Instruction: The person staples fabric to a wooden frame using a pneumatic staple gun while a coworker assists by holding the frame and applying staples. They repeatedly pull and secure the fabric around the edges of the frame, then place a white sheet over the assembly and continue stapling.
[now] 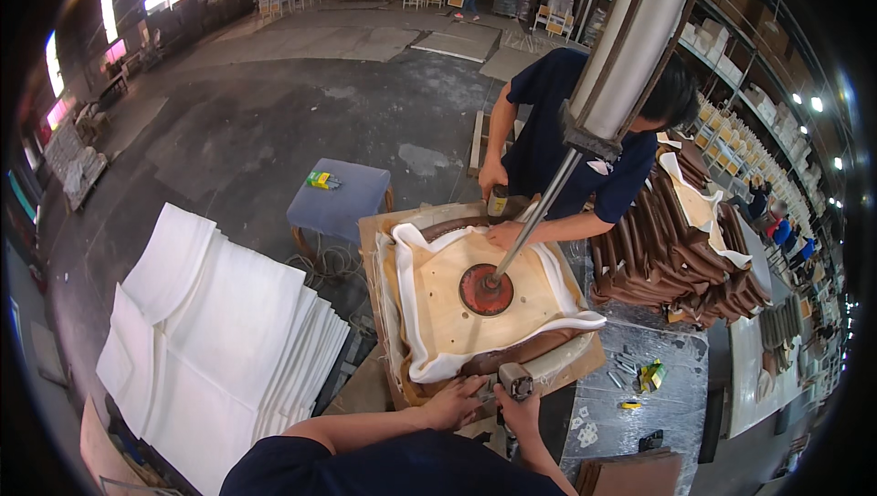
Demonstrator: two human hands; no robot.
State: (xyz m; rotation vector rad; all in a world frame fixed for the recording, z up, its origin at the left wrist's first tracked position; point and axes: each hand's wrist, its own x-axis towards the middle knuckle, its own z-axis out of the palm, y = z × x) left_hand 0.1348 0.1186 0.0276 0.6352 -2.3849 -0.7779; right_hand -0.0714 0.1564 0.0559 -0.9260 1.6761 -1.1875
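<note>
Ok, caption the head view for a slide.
Right hand holding a tool, co-worker opposite, wooden panel beneath a red disc.

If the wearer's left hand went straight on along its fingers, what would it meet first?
Probably the gun-shaped tool in the right hand, just beyond the left hand, though depth is unclear.

Dim overall: the floor (pixel 301 121) looks dark grey, while windows (pixel 107 5) glare white and pinkish on the left and lamps (pixel 816 104) flare on the right. The table (pixel 676 350) shines dully. Toward the black rim, lines bow and detail blurs.
</note>
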